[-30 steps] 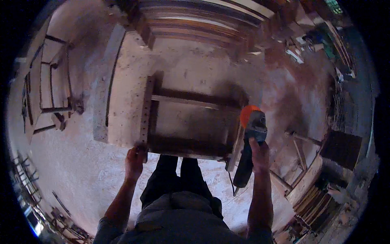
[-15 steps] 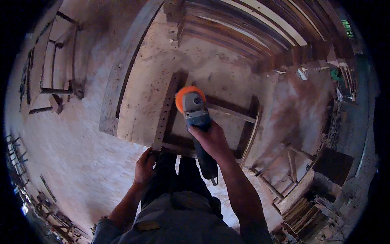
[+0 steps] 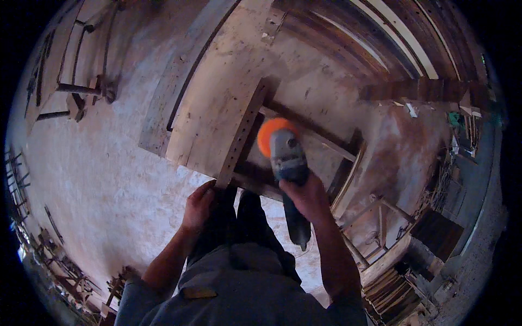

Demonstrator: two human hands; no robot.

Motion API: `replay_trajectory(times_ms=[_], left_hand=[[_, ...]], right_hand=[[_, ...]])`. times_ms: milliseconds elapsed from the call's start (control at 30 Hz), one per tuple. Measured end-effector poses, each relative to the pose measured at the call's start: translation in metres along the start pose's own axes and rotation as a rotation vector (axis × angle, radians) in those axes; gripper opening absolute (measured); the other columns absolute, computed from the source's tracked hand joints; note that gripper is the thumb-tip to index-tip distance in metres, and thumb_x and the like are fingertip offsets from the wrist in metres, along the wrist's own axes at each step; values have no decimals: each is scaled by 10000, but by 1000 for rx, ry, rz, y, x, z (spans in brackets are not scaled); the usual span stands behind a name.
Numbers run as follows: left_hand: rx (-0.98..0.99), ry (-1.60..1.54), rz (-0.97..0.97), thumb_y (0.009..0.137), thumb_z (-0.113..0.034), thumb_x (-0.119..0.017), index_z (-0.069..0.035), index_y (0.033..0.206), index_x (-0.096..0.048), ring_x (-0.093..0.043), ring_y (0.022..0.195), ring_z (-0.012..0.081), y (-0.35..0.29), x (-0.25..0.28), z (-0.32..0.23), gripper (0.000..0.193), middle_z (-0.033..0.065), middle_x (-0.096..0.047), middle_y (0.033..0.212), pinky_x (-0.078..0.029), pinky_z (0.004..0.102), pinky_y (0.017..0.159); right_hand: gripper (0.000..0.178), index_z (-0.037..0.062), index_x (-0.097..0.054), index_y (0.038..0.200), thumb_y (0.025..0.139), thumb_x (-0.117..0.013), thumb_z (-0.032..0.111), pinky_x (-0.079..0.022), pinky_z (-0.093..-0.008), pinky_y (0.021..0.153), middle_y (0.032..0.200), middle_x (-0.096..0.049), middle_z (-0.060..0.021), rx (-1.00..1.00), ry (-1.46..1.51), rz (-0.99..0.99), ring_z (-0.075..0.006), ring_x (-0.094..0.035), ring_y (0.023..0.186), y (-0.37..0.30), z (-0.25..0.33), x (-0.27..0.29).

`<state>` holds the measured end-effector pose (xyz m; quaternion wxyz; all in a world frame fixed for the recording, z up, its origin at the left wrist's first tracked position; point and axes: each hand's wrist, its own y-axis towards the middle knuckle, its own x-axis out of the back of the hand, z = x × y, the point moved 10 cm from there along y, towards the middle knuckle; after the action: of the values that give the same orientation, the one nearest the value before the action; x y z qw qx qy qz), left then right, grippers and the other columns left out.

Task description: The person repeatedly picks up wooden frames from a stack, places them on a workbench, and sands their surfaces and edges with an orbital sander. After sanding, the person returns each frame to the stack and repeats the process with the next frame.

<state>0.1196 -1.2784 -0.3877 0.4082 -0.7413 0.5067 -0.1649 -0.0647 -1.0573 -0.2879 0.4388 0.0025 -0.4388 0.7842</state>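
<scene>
My right hand [image 3: 309, 198] is wrapped around the body of an angle grinder [image 3: 290, 155], grey at the head and dark along the handle. Its orange disc [image 3: 267, 135] shows over the opening of a wooden frame [image 3: 243, 133], just right of a rail with a row of holes. Whether disc and wood touch, I cannot tell. My left hand [image 3: 199, 207] is closed at the near end of that rail, its fingertips partly hidden against the wood. The frame lies on a wide wooden board [image 3: 209, 103] in front of my legs.
A long grey plank [image 3: 176, 81] runs along the board's left side. Long timbers [image 3: 348, 43] are stacked at the far right. Another wooden frame [image 3: 383, 223] stands at right, near a dark box [image 3: 436, 233]. More frames [image 3: 79, 89] stand at far left.
My view has shifted, so the board and frame appear turned and farther right. The grinder has come slightly nearer me along the holed rail. Both hands keep their hold.
</scene>
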Motion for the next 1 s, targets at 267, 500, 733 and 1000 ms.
replay_trajectory(times_ms=[267, 500, 733, 1000], left_hand=[[-98, -5, 48, 970, -243, -537, 25, 1338, -527, -622, 1081, 209, 5, 14, 17, 455, 119, -660, 1177, -488, 357, 892], [-132, 13, 70, 945, -137, -503, 61, 1305, -548, -612, 1083, 193, 4, 13, 15, 412, 133, -648, 1194, -465, 336, 948], [-120, 81, 59, 923, -228, -552, 31, 1313, -557, -629, 1076, 209, 7, 16, 16, 467, 116, -673, 1163, -482, 337, 882], [-163, 36, 67, 906, -131, -551, 42, 1300, -557, -634, 1053, 234, 5, 19, 17, 430, 143, -658, 1178, -491, 344, 902]], right_hand=[[560, 24, -585, 1206, 757, -798, 283, -500, -410, 908, 1070, -693, -172, 224, 71, 173, -328, -664, 1022, -50, -11, -56], [619, 5, -579, 1207, 741, -812, 338, -503, -411, 901, 1077, -684, -214, 149, -110, 186, -363, -658, 1040, -52, -30, -71], [585, 9, -592, 1191, 748, -810, 321, -506, -409, 892, 1063, -685, -212, 105, -59, 152, -359, -662, 1029, -58, -26, -59], [622, 28, -578, 1233, 757, -800, 361, -512, -405, 893, 1094, -684, -203, 165, -41, 131, -346, -660, 1039, -52, -29, -67]])
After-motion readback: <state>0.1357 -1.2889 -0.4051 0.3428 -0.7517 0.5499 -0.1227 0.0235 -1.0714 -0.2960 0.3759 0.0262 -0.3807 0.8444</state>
